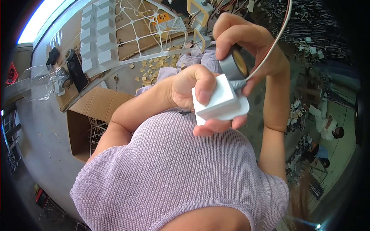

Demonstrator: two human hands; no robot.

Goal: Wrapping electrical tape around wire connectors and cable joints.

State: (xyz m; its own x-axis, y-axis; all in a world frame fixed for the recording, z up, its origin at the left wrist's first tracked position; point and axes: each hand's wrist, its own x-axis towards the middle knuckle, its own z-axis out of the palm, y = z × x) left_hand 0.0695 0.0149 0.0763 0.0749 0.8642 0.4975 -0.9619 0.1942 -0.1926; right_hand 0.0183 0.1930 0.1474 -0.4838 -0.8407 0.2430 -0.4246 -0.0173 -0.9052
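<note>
While left hand (pixel 189 85) clamps white box (pixel 220 96), right hand (pixel 266 47), nearer taped cable end (pixel 238 83) at box's right, grips tape roll (pixel 229 66).

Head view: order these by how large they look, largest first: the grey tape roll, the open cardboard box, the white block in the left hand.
1. Cardboard box, partly hidden by an arm
2. White block
3. Grey tape roll

Apparent size only.
</note>
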